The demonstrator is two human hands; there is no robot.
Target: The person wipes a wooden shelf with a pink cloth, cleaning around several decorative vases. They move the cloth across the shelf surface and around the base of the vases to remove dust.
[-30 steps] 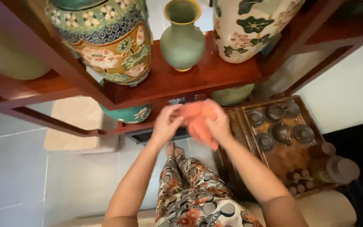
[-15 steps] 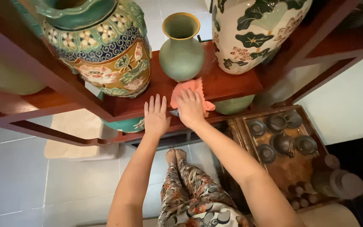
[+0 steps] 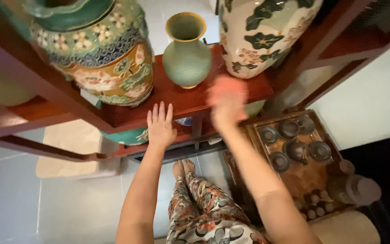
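Left hand (image 3: 160, 124) flat at shelf (image 3: 181, 101) edge, right hand (image 3: 226, 101) blurred, grip unclear

Looks like a home living room. Evidence: dark red wooden display shelf (image 3: 181, 101) carrying decorative ceramics, namely a plain green vase (image 3: 187, 56), a big floral multicolour jar (image 3: 98, 58) and a white jar with leaf pattern (image 3: 262, 31). Low wooden tea tray (image 3: 294, 149) with small dark cups beside it. Pale tiled floor (image 3: 68, 212), beige mat (image 3: 73, 151).
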